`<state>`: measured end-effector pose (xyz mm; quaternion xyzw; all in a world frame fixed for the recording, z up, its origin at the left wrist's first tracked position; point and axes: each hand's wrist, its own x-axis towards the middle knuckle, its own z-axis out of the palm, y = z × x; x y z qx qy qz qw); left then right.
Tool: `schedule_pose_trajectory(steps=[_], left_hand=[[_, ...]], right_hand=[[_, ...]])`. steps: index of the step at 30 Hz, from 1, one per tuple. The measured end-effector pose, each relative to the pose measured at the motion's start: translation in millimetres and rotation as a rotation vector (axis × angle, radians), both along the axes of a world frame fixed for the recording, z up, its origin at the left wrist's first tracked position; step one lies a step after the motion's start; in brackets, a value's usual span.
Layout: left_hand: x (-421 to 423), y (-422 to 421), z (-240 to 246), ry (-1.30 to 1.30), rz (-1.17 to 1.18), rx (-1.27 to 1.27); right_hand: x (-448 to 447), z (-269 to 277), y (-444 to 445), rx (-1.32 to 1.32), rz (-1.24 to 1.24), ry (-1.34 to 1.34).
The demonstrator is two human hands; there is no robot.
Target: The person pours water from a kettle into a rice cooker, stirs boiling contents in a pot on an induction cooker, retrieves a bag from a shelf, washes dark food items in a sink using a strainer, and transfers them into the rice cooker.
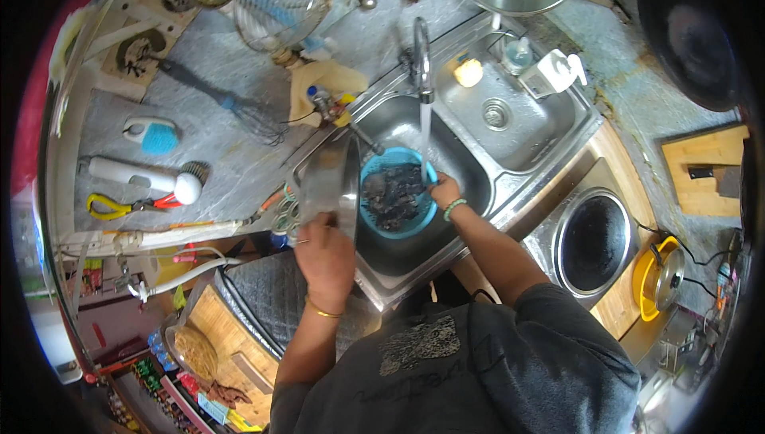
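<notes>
My right hand (pixel 446 192) grips the right rim of a blue plastic basket (pixel 433 219) in the larger sink basin (pixel 472 195). Dark, wet, ragged food pieces (pixel 391 195), too unclear to name exactly, lie inside it. Water runs from the curved chrome faucet (pixel 423 63) and falls near the basket's right side. My left hand (pixel 326 257) holds a stainless steel bowl (pixel 331 177), tipped on its side, at the sink's left edge. The bowl's inside is mostly turned from view.
Beside the larger basin is a smaller basin (pixel 532 135) with a white pump bottle (pixel 553 72) at its back corner. A whisk (pixel 251 114), a white-handled brush (pixel 143 176) and yellow-handled pliers (pixel 110 207) lie on the left counter. At right sits a round black cooktop (pixel 594 243).
</notes>
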<state>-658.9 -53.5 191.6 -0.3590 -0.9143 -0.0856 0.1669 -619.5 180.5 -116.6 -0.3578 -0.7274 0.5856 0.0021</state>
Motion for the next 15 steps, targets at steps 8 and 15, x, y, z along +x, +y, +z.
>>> schedule_pose_trajectory(steps=[8, 15], left_hand=[[-24, -44, 14, -0.163, 0.297, 0.353], [-34, -36, -71, -0.418, 0.294, 0.445]], right_hand=[[29, 48, 36, 0.008, -0.136, 0.008], [34, 189, 65, 0.506, 0.021, 0.201]])
